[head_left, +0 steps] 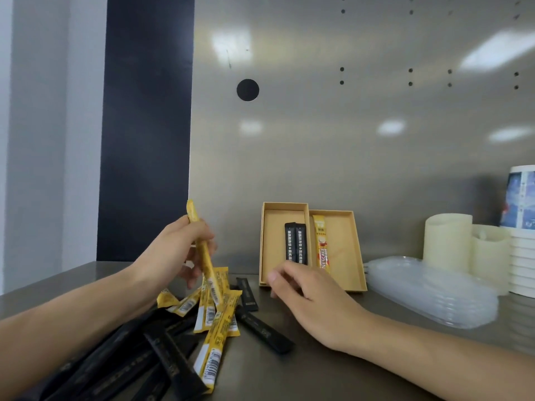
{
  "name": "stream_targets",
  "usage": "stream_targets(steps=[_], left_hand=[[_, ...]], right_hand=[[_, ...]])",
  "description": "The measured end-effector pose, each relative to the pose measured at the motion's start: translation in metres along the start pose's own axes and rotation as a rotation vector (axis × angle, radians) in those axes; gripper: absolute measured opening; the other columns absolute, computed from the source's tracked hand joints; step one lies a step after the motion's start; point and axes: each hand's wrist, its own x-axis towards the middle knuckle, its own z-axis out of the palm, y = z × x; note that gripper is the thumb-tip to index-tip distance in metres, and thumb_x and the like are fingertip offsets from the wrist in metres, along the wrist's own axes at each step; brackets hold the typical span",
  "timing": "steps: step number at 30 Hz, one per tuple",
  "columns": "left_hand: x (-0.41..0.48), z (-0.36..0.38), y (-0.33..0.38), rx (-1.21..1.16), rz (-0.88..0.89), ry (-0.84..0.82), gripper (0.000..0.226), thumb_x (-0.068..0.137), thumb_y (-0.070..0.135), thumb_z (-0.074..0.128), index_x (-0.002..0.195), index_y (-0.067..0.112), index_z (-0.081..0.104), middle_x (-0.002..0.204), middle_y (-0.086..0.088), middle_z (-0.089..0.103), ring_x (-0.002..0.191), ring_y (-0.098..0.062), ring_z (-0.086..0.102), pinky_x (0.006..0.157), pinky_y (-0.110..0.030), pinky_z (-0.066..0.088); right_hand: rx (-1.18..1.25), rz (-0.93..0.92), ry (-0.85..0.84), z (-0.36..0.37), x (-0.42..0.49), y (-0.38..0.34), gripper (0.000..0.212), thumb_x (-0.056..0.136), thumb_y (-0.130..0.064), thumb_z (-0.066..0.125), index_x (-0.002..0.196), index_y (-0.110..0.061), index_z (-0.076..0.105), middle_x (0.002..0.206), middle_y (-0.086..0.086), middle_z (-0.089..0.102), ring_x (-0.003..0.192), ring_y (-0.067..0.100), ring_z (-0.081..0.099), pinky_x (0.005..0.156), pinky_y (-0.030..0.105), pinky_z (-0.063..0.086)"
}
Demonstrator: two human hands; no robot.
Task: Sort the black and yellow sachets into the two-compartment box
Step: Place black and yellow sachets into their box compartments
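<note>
My left hand (173,250) grips a yellow sachet (202,250) lifted upright above the pile. That pile of yellow sachets (215,316) and black sachets (139,360) lies on the steel counter at lower left. The tan two-compartment box (350,256) stands near the back wall; its left compartment holds two black sachets (296,243) and its right compartment one yellow sachet (322,244). My right hand (312,302) hovers at the box's front left corner, fingers loosely curled and holding nothing.
A stack of clear plastic lids (428,290) lies right of the box. Two cream cylinders (447,240) and a stack of paper cups (521,227) stand at the far right. A steel wall rises close behind the box.
</note>
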Motion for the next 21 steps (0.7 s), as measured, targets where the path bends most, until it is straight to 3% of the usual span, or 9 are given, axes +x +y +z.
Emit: stream_targets(steps=[2, 5, 9, 14, 17, 19, 21], left_hand=[[-0.005, 0.003, 0.002, -0.006, 0.029, -0.039, 0.025, 0.100, 0.025, 0.055, 0.081, 0.010, 0.050, 0.067, -0.005, 0.057, 0.048, -0.020, 0.049, 0.044, -0.034, 0.044], [-0.013, 0.007, 0.005, -0.116, 0.077, -0.167, 0.027, 0.098, 0.032, 0.058, 0.084, 0.009, 0.063, 0.077, -0.008, 0.060, 0.062, -0.022, 0.059, 0.049, -0.036, 0.046], [-0.019, 0.010, 0.005, -0.132, 0.144, -0.312, 0.037, 0.095, 0.030, 0.055, 0.115, 0.002, 0.070, 0.084, -0.004, 0.068, 0.085, -0.017, 0.068, 0.065, -0.032, 0.053], [-0.018, 0.011, 0.001, 0.009, 0.205, -0.237, 0.033, 0.099, 0.032, 0.052, 0.115, 0.013, 0.073, 0.087, -0.003, 0.074, 0.083, -0.016, 0.071, 0.070, -0.024, 0.058], [-0.010, 0.004, -0.003, 0.077, 0.190, -0.177, 0.045, 0.101, 0.045, 0.042, 0.114, 0.014, 0.073, 0.099, -0.008, 0.077, 0.090, -0.021, 0.074, 0.076, -0.033, 0.058], [-0.006, -0.004, -0.007, 0.172, 0.183, -0.125, 0.044, 0.103, 0.045, 0.038, 0.115, 0.018, 0.071, 0.103, -0.007, 0.077, 0.093, -0.020, 0.074, 0.084, -0.040, 0.059], [-0.004, -0.012, -0.013, 0.335, 0.198, -0.088, 0.038, 0.105, 0.043, 0.038, 0.112, 0.023, 0.070, 0.101, -0.003, 0.076, 0.092, -0.014, 0.072, 0.090, -0.041, 0.058]], right_hand=[[0.112, 0.012, -0.078, 0.001, 0.000, -0.003, 0.048, 0.098, -0.062, 0.031, 0.114, -0.032, 0.064, 0.106, -0.012, 0.069, 0.104, 0.001, 0.061, 0.095, 0.027, 0.050], [0.207, -0.019, -0.101, 0.004, 0.000, -0.006, 0.049, 0.094, -0.065, 0.036, 0.112, -0.032, 0.067, 0.106, -0.014, 0.071, 0.103, -0.002, 0.062, 0.095, 0.024, 0.049], [0.331, -0.026, -0.066, 0.006, 0.000, -0.012, 0.042, 0.094, -0.059, 0.046, 0.101, -0.027, 0.073, 0.101, -0.005, 0.072, 0.097, 0.005, 0.064, 0.090, 0.025, 0.049], [0.337, -0.057, 0.003, 0.007, 0.002, -0.014, 0.021, 0.098, -0.041, 0.058, 0.098, -0.031, 0.076, 0.094, -0.011, 0.073, 0.093, 0.003, 0.066, 0.084, 0.019, 0.052], [0.301, -0.022, -0.001, 0.007, 0.005, -0.009, 0.017, 0.098, -0.041, 0.057, 0.094, -0.035, 0.073, 0.092, -0.013, 0.072, 0.091, 0.001, 0.065, 0.083, 0.018, 0.051], [0.294, 0.013, 0.016, 0.005, 0.007, -0.004, 0.018, 0.099, -0.041, 0.056, 0.092, -0.036, 0.071, 0.089, -0.008, 0.071, 0.084, 0.001, 0.064, 0.081, 0.025, 0.052], [0.344, 0.066, 0.051, 0.002, 0.008, 0.000, 0.019, 0.100, -0.038, 0.055, 0.093, -0.031, 0.072, 0.080, -0.012, 0.070, 0.075, -0.004, 0.062, 0.073, 0.021, 0.049]])
